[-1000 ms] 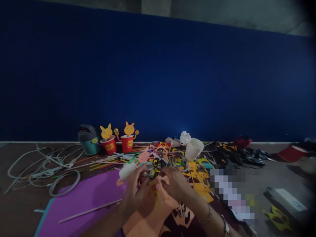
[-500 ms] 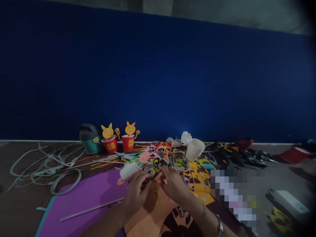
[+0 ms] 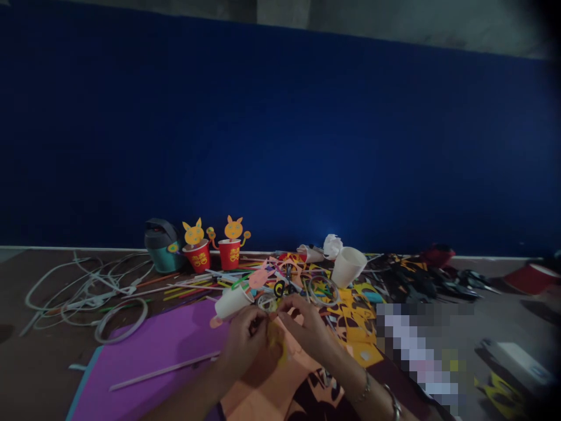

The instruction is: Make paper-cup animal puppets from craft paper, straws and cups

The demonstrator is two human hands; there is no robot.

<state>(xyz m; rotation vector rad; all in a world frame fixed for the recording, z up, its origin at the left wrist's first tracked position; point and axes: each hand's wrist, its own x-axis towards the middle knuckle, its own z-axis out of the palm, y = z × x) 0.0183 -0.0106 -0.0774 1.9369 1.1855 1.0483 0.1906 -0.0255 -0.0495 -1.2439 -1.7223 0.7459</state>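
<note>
My left hand (image 3: 246,338) is closed, its fingers curled in over the orange paper sheet (image 3: 258,392). Close beside it, my right hand (image 3: 307,328) pinches with thumb and fingers, the tips almost meeting those of the left. Whatever sits between the fingertips is too small and dark to name. A blurred yellow, curved thing (image 3: 277,345) shows just under the fingers; its kind is unclear. Just beyond the left hand, a white paper cup (image 3: 234,302) lies tipped over, with a pink cat-head cutout (image 3: 261,276) at its mouth.
Two red cups (image 3: 230,255) with orange cat heads stand at the back, near a teal container (image 3: 164,257). White cable (image 3: 56,292) lies coiled at left. Purple paper (image 3: 162,333) bears a pale stick. Yellow scraps (image 3: 359,318), a white cup (image 3: 348,266) and dark tools (image 3: 464,283) are scattered rightward.
My fingertips have drawn closer together, and my right hand has shifted slightly left. The whole scene sits a little further right in view.
</note>
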